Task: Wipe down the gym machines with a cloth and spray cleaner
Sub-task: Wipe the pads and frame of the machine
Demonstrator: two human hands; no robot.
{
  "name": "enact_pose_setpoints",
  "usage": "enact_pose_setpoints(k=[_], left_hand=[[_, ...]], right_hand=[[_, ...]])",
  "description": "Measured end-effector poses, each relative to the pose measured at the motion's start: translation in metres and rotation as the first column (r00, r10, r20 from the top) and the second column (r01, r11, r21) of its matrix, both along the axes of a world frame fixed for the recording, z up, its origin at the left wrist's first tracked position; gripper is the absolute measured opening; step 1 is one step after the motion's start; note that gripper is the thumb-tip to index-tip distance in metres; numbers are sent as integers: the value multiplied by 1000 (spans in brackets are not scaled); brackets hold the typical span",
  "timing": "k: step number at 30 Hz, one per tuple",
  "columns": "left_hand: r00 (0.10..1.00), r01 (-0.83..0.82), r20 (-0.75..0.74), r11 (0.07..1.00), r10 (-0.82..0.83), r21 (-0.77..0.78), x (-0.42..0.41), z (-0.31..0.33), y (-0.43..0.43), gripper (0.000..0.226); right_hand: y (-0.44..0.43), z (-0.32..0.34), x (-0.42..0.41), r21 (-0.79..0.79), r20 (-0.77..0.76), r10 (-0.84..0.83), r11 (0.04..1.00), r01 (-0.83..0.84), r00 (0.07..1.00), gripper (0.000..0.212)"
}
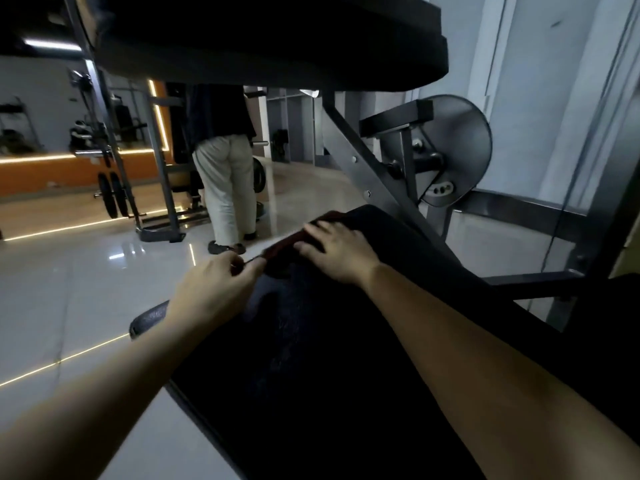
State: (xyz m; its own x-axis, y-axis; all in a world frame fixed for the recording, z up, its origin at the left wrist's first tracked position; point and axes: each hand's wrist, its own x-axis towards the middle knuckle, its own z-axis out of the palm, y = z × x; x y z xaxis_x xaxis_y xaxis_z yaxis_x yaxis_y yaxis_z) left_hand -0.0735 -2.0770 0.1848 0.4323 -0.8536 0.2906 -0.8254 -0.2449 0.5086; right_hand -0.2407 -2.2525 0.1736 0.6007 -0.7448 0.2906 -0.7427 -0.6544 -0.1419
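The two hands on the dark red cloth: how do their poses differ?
The left hand curls its fingers and pinches the edge of the dark red cloth; the right hand lies flat on it with fingers straight. The left hand is nearer the camera, the right hand farther up the black padded seat. Both touch the same cloth.

Person in pale trousers (pixel 227 188) is standing far centre on glossy tiled floor (pixel 69 271); light strips are glowing along orange wall (pixel 52 174), far left.

Dark red cloth (pixel 294 244) on black pad (pixel 329 358); pale glossy floor (pixel 69 289).
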Motion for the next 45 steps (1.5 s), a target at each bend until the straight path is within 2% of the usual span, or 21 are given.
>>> enact_pose_setpoints(k=[2, 6, 9, 11, 14, 17, 20, 23, 26, 28, 32, 34, 37, 41, 45], left_hand=[[1000, -21, 11, 998, 22, -57, 1, -7, 1, 65], [1000, -11, 2, 992, 11, -128, 3, -11, -4, 67], [999, -5, 40, 993, 9, -114, 2, -13, -3, 79], [996, -17, 81, 996, 24, -85, 2, -13, -4, 77], [988, -26, 150, 999, 29, -22, -1, -13, -7, 61], [992, -41, 124, 998, 36, 39, -11, -8, 0, 51], [995, -57, 91, 997, 52, 52, -15, -6, 3, 45], [997, -60, 56, 995, 56, 80, -15, 0, 5, 41], [998, -51, 49, 995, 47, 84, -15, 3, -1, 53], [995, -65, 81, 997, 61, 50, -18, 1, -9, 63], [991, -8, 130, 1000, 10, -12, -39, -7, -14, 49], [984, 14, 176, 999, -8, -29, -39, -14, -18, 50], [986, 26, 169, 996, -12, -81, -33, -15, -17, 51], [988, 23, 152, 993, -5, -118, -30, -13, -18, 52], [984, 27, 177, 996, -12, -83, -32, -13, -23, 55]], right_hand=[[-39, 4, -14, 32, 24, -119, 992, 119, 993, 73], [-94, 7, -31, 96, 49, -317, 945, 312, 947, 74], [-111, 5, -35, 186, 144, -510, 856, 483, 848, 74], [-103, 7, -29, 216, 143, -584, 806, 551, 799, 72], [-69, 0, -20, 179, 96, -499, 860, 479, 861, 66], [-6, -8, -22, 157, 32, -332, 933, 323, 943, 64], [65, -20, -16, 137, -44, -210, 967, 214, 977, 64], [128, -39, -9, 23, -14, -61, 998, 61, 998, 69], [151, -46, -18, -29, -11, 78, 996, -79, 997, 71], [134, -42, -29, -15, -39, 78, 997, -79, 996, 68], [84, -35, -40, -7, -27, -69, 998, 69, 997, 70], [57, -31, -47, 17, -33, -154, 988, 154, 988, 71], [8, -23, -70, 88, 0, -300, 950, 299, 954, 74], [-39, -27, -104, 172, 26, -489, 862, 478, 872, 76], [-51, -30, -115, 289, 44, -733, 660, 693, 679, 82]])
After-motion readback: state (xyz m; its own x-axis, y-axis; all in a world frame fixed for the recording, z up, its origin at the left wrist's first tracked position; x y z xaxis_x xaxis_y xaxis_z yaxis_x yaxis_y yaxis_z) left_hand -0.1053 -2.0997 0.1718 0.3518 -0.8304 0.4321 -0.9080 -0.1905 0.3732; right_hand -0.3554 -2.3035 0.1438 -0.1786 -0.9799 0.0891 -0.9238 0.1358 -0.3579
